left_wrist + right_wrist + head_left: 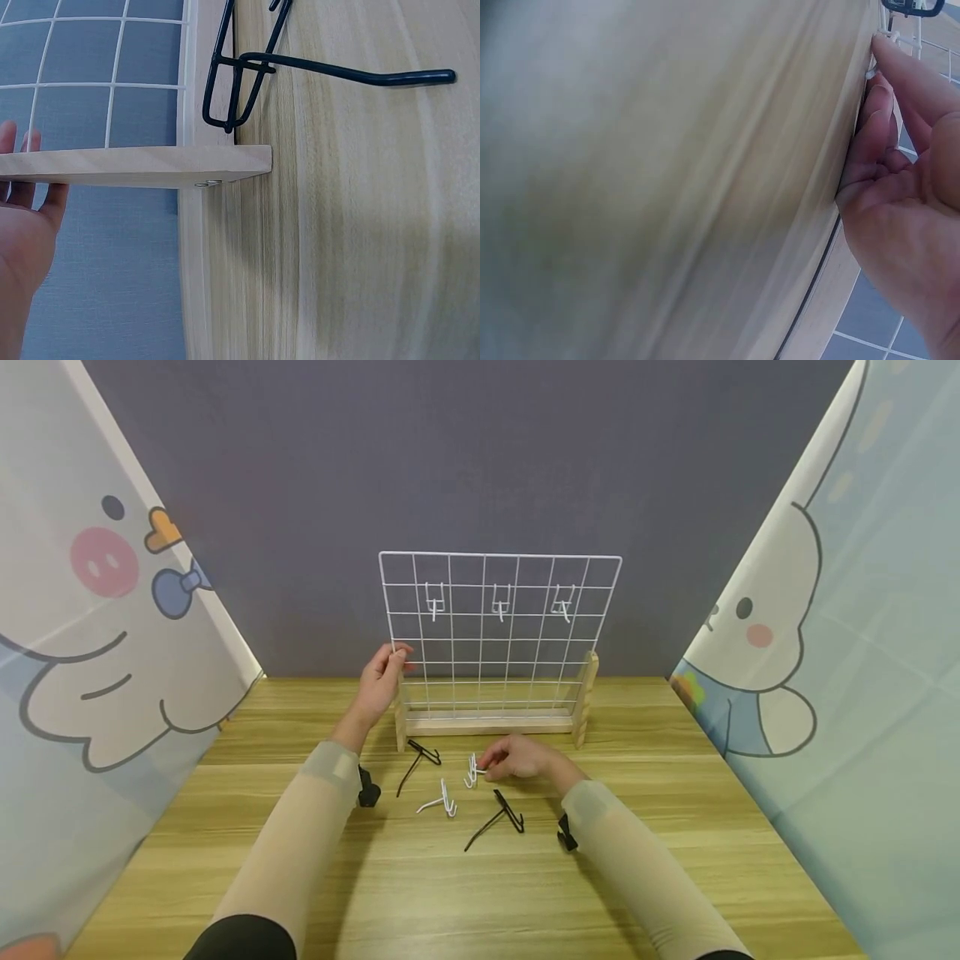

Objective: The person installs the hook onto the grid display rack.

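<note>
Hooks [472, 770] on wood-grain table [420, 893], grey backdrop [495, 460]

At lower left and lower right, the person wears long beige fabric sleeves [288, 843] with greyish cuff patches [332, 763], small black wrist devices [368, 788], and black cloth [243, 939] at bottom edge. The left hand [378, 683] and right hand [519, 757] are bare.
</note>
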A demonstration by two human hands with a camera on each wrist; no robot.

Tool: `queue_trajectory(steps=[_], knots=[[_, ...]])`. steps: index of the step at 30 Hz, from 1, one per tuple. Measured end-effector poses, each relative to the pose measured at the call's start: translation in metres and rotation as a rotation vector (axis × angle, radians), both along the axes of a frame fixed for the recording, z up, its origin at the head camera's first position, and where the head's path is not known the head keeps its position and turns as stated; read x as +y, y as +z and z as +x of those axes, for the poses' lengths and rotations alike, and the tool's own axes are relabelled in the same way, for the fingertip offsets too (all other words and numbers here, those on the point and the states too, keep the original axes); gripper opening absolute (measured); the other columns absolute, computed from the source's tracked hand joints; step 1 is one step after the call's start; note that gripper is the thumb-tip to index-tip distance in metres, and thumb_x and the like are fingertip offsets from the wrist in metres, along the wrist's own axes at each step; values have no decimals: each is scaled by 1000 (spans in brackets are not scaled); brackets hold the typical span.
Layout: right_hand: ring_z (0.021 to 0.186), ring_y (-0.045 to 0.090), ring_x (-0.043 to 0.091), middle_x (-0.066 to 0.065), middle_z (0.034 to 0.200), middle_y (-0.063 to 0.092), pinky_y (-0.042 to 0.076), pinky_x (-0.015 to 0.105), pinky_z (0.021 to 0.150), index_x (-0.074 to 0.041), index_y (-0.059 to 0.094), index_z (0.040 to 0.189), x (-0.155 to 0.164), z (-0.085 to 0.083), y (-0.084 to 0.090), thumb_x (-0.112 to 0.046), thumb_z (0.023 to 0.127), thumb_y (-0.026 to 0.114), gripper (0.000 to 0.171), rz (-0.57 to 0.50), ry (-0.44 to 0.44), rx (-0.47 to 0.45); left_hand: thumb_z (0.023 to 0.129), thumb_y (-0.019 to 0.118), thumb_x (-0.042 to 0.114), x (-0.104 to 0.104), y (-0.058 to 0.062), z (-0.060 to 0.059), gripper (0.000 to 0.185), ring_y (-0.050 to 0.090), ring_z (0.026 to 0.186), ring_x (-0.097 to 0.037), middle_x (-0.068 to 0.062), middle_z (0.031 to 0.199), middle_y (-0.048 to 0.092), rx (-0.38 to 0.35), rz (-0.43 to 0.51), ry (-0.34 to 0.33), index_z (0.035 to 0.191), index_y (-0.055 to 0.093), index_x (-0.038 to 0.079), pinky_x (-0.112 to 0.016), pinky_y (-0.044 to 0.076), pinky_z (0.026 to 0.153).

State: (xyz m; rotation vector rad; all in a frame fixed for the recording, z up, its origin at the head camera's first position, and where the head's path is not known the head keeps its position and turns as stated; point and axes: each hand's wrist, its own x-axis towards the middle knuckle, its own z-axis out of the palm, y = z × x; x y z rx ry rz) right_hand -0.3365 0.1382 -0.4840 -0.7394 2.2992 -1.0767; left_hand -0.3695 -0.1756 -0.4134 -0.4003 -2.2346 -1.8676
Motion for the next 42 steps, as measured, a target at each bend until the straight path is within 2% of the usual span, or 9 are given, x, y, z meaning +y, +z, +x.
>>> queue_trajectory(steps=[5, 13, 18, 21, 25, 29, 34, 38, 42], knots=[[93, 62, 8, 4, 106, 78, 51, 23, 85, -4, 81, 118, -2, 0, 0, -8, 100, 78, 19, 3, -11, 21, 121, 43, 26, 2, 13, 13, 38, 57, 142, -54, -36, 136, 63, 0, 0, 1, 143, 57, -1, -31, 43, 65], [93, 62, 7, 4, 107, 79, 51, 23, 86, -4, 82, 116, -3, 0, -4, -9, 100, 78, 17, 0, -30, 34, 120, 44, 27, 2, 17, 16, 38, 67, 130, -31, -6, 114, 68, -2, -10, 14, 142, 58, 0, -26, 42, 61], [90, 61, 8, 3, 105, 78, 51, 23, 83, -5, 82, 115, -3, 1, -3, -8, 99, 78, 16, 10, -39, 48, 120, 44, 25, 2, 18, 17, 36, 61, 138, -50, 0, 107, 67, -8, 8, -3, 142, 58, -1, -25, 40, 58], [89, 60, 9, 3, 103, 78, 50, 24, 82, -5, 82, 114, -3, 3, -3, -8, 99, 78, 15, 6, -46, 52, 121, 43, 25, 2, 11, 11, 37, 56, 142, -57, -2, 104, 66, -6, 11, 0, 143, 57, -2, -25, 39, 58], [89, 60, 10, 2, 104, 77, 51, 25, 80, -8, 81, 114, -3, 6, -2, -11, 100, 77, 15, 11, -64, 54, 121, 41, 28, -1, -3, -1, 41, 56, 144, -55, -14, 121, 66, 4, -6, 5, 146, 55, 0, -26, 44, 75], [89, 62, 11, 3, 106, 77, 52, 26, 78, -8, 80, 116, -1, 8, -2, -14, 100, 77, 17, -4, -94, 34, 121, 41, 34, -2, -9, -7, 42, 58, 143, -50, -30, 143, 58, 20, -9, 1, 146, 56, 3, -40, 45, 95], [90, 63, 13, 5, 108, 77, 52, 27, 78, -6, 78, 119, 1, 11, 1, -16, 100, 77, 21, -41, -118, 19, 121, 42, 33, -3, -10, -8, 41, 59, 141, -50, -27, 160, 50, 38, 10, -9, 145, 56, 2, -61, 41, 120], [90, 62, 14, 4, 107, 75, 52, 27, 79, -6, 77, 122, 3, 12, 3, -16, 102, 76, 22, -62, -141, 0, 121, 41, 29, -2, -10, -8, 41, 57, 142, -54, -29, 162, 48, 35, 20, -15, 146, 55, 0, -66, 37, 124], [90, 63, 15, 4, 106, 73, 53, 28, 77, -5, 76, 122, 4, 11, 3, -15, 104, 75, 21, -95, -156, -10, 122, 40, 26, 2, -2, -1, 41, 55, 144, -56, -32, 159, 48, 19, 13, -14, 147, 54, -3, -56, 42, 117]])
